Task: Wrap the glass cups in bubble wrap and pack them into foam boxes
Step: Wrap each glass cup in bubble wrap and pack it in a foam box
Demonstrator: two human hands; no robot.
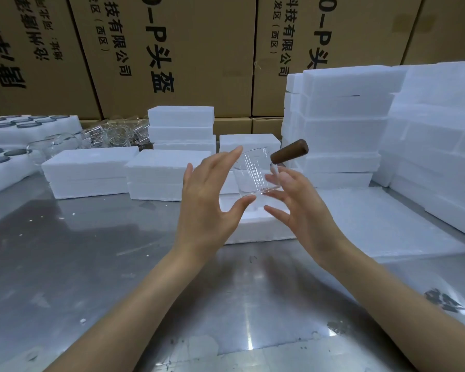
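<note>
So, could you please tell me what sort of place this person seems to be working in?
Probably a warehouse packing station. Stacked white foam boxes stand on a metal table, large printed cardboard cartons line the back, and loose glass cups wait at the left. Both hands are around a glass cup with a wooden handle.

Clear, glossy glass cup (255,171) with a matt brown wooden handle (289,151), white, grainy matt foam boxes (169,174), brushed, reflective grey metal surface (91,264), matt brown printed cardboard cartons (199,49)
</note>
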